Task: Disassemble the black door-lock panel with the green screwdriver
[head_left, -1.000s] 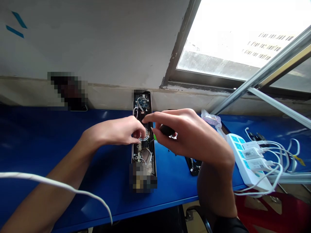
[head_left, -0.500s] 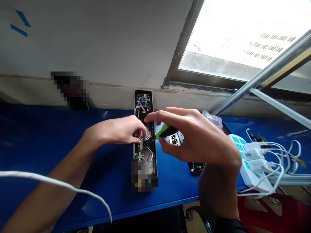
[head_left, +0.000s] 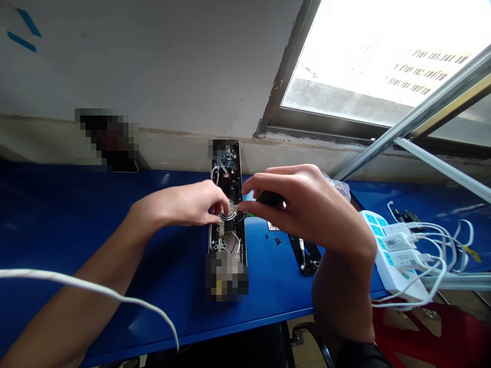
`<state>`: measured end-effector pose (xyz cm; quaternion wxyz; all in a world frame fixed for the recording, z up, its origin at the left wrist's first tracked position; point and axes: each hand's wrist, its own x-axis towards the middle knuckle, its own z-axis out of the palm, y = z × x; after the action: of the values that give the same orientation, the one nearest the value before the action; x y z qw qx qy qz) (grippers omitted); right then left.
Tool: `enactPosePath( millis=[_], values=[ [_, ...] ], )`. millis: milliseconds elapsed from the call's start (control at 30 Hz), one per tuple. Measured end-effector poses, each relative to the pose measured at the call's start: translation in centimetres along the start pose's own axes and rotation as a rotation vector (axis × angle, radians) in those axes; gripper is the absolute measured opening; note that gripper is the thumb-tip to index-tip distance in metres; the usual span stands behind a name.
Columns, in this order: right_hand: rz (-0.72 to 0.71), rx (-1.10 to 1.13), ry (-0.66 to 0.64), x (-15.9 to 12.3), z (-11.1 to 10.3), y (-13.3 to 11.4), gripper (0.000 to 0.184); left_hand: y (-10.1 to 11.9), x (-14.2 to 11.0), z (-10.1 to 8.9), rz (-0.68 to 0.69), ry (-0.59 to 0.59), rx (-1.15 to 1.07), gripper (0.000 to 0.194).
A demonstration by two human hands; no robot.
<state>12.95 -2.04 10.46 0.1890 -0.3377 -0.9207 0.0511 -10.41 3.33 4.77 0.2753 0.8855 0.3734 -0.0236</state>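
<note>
A long, narrow, open electronic device [head_left: 227,179] lies across the blue table, with circuit boards and white wires showing inside. My left hand [head_left: 192,202] reaches over it from the left, fingers curled and pressed into its middle beside a coiled white wire [head_left: 227,216]. What those fingertips hold, if anything, is hidden. On the right, my right hand [head_left: 299,204] is closed round a screwdriver [head_left: 270,198] with a black and green handle. The screwdriver's shaft slants down left into the middle of the casing; its tip is hard to make out.
Several small dark screws [head_left: 278,240] lie right of the device, near a small metal plate [head_left: 273,226] and a black part [head_left: 307,255]. A white power strip [head_left: 399,271] with plugged-in cables is at the right. A white cable [head_left: 95,292] crosses over my left forearm.
My right hand has shifted its grip on the screwdriver, its fingers drawn closer together and the handle lying flatter. The screws beside the device now show. My left hand stays nearly in place.
</note>
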Motion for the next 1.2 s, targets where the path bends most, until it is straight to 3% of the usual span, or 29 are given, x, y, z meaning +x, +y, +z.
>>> enactPosePath(
  millis=[333,533,1200],
  values=[
    [-0.008,0.01,-0.001,-0.2,0.0,-0.1,0.016,-0.3,0.1,0.4,0.051,-0.018,-0.035,0.017],
    [-0.012,0.005,0.005,-0.3,0.0,-0.2,0.03,-0.7,0.1,0.4,0.029,0.007,0.002,0.019],
    [-0.022,-0.034,0.011,-0.2,0.0,0.0,0.026,0.4,0.5,0.4,0.021,0.056,0.027,0.017]
  ],
)
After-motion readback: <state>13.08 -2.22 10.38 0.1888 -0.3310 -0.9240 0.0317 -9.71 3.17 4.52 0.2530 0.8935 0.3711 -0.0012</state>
